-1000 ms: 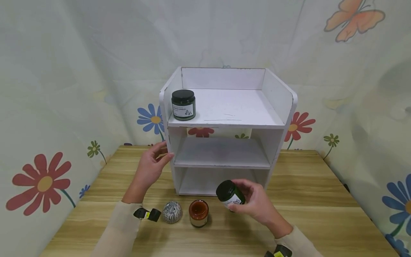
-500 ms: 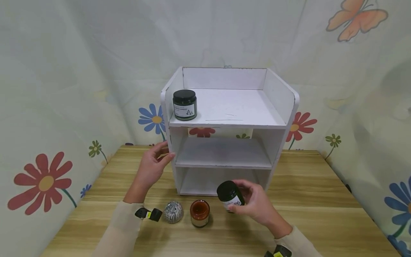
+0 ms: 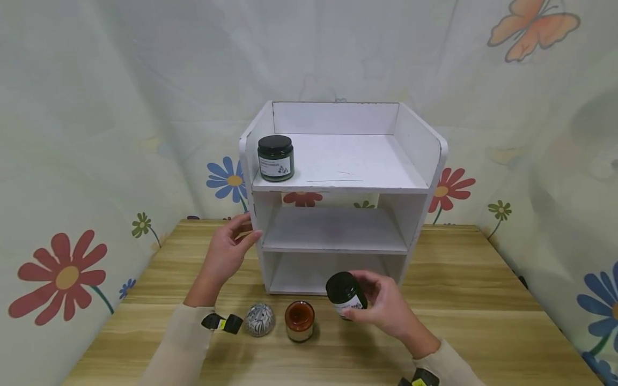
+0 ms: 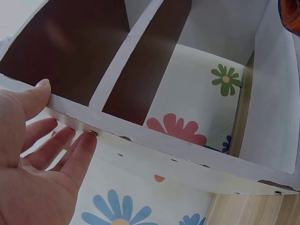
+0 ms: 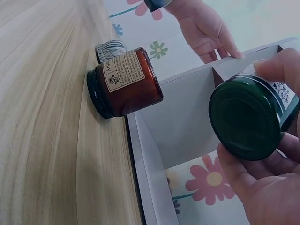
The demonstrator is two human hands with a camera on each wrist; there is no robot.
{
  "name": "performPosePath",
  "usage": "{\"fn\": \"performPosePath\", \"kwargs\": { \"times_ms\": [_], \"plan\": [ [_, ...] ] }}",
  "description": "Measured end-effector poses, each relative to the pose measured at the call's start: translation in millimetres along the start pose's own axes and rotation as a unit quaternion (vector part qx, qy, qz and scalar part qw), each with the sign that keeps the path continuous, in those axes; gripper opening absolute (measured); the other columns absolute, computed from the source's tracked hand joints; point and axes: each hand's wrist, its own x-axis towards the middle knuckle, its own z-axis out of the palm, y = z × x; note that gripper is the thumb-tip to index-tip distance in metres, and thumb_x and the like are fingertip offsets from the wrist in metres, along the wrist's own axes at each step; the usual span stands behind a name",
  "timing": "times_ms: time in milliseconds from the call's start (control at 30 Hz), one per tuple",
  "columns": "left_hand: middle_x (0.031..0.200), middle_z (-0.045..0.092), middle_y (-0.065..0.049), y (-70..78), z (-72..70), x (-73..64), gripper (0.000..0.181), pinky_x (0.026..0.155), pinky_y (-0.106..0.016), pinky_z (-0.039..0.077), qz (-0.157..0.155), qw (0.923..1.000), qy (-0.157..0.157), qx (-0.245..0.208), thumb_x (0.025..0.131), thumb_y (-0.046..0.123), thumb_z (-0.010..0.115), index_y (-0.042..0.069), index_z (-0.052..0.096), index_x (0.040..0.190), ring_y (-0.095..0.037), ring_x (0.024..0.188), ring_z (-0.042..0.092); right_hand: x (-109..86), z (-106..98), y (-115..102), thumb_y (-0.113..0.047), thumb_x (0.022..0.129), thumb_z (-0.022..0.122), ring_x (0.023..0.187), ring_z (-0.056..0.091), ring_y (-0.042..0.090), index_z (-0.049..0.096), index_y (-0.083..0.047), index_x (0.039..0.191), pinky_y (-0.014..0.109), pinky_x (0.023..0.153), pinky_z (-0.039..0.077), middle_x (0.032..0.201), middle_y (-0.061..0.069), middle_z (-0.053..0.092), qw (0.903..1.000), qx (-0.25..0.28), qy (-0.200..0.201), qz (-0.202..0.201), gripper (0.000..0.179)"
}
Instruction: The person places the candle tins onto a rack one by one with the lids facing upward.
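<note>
In the head view my right hand [image 3: 383,305] holds a dark green candle jar [image 3: 341,288] with a black lid, tilted, in front of the white shelf's lowest level. Its base [image 5: 243,122] faces the right wrist camera. My left hand [image 3: 228,249] holds the left side panel of the white shelf [image 3: 333,230]; the left wrist view has the thumb [image 4: 37,97] over the front edge and fingers against the outer face. A second green candle jar [image 3: 276,166] stands at the top shelf's left. An amber glass jar [image 3: 299,324] and a small patterned round object [image 3: 260,320] sit on the table.
The wooden table [image 3: 473,332] extends to both sides of the shelf. A pale cloth backdrop [image 3: 145,107] with printed flowers and a butterfly surrounds it at the back and sides.
Over the last second the green candle jar in my right hand has tipped slightly more upright. Both hands otherwise stay in place; the small overall shift comes from the head camera.
</note>
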Motion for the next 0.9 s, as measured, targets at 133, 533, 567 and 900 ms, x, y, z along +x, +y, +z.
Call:
{"fn": "performPosePath", "kwargs": {
  "times_ms": [133, 533, 567, 900],
  "plan": [
    [0.149, 0.054, -0.008, 0.3, -0.2, 0.0, 0.056, 0.115, -0.050, 0.046, 0.000, 1.0000, 0.001, 0.001, 0.099, 0.033, 0.068, 0.018, 0.051, 0.151, -0.032, 0.135, 0.056, 0.2, -0.6, -0.4, -0.001, 0.072, 0.089, 0.104, 0.070, 0.010, 0.060, 0.006, 0.131, 0.019, 0.092, 0.059, 0.121, 0.023, 0.068, 0.9999, 0.015, -0.004, 0.001, 0.066],
    [0.149, 0.054, -0.008, -0.1, -0.5, 0.2, 0.056, 0.115, -0.050, 0.046, 0.001, 1.0000, 0.000, 0.000, 0.100, 0.033, 0.068, 0.018, 0.051, 0.151, -0.032, 0.135, 0.056, -0.2, 1.3, 6.1, 0.002, 0.074, 0.088, 0.107, 0.069, 0.009, 0.058, 0.007, 0.131, 0.019, 0.095, 0.057, 0.123, 0.023, 0.065, 0.9982, 0.058, 0.005, -0.013, 0.065],
    [0.149, 0.054, -0.008, -0.2, -0.5, 0.2, 0.056, 0.115, -0.050, 0.046, 0.000, 1.0000, -0.001, 0.000, 0.100, 0.033, 0.068, 0.018, 0.051, 0.151, -0.032, 0.135, 0.056, -0.1, 1.6, 6.9, 0.002, 0.074, 0.087, 0.107, 0.069, 0.009, 0.058, 0.008, 0.131, 0.019, 0.095, 0.058, 0.123, 0.022, 0.066, 0.9981, 0.060, 0.007, -0.014, 0.064],
    [0.149, 0.054, -0.008, 1.7, -0.3, -1.0, 0.056, 0.115, -0.049, 0.046, 0.001, 1.0000, -0.001, -0.001, 0.100, 0.032, 0.068, 0.018, 0.051, 0.151, -0.032, 0.135, 0.056, 0.0, 2.2, 7.5, 0.004, 0.072, 0.088, 0.108, 0.068, 0.009, 0.057, 0.008, 0.132, 0.021, 0.096, 0.058, 0.124, 0.022, 0.065, 0.9967, 0.077, 0.001, -0.023, 0.067]
  ]
}}
